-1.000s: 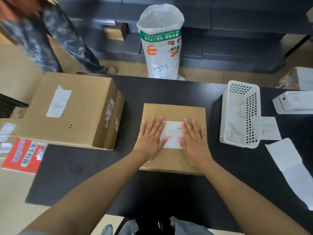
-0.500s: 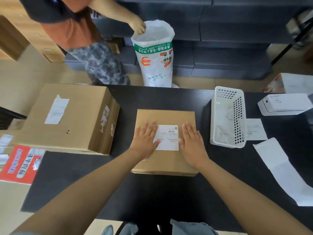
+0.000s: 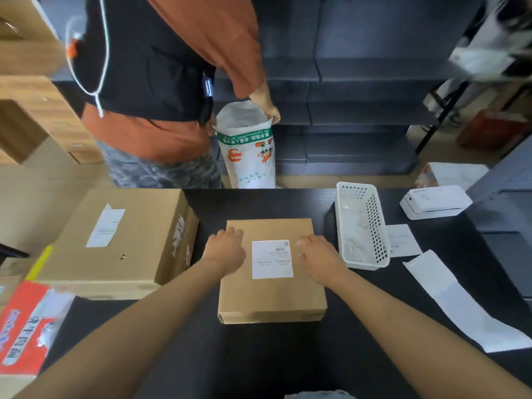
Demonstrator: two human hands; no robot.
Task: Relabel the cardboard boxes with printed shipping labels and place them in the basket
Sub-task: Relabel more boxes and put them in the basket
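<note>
A flat cardboard box (image 3: 272,295) lies on the black table (image 3: 259,355) right in front of me. A white printed shipping label (image 3: 272,259) is stuck on its top. My left hand (image 3: 226,250) rests on the box top just left of the label, near the box's left edge. My right hand (image 3: 318,254) rests just right of the label. Both hands have loosely bent fingers and hold nothing. The white perforated plastic basket (image 3: 375,226) stands to the right of the box, with crumpled white paper inside.
A large cardboard box (image 3: 121,240) with an old label sits at the left, with a red-and-white package (image 3: 23,326) below it. A white label printer (image 3: 434,201), a loose label (image 3: 401,240) and a backing strip (image 3: 454,303) lie at the right. Beyond the table a person holds a white sack (image 3: 247,151).
My hands have slid apart off the label to either side and their fingers have bent. The person beyond the table has stepped up to the sack and taken hold of its rim.
</note>
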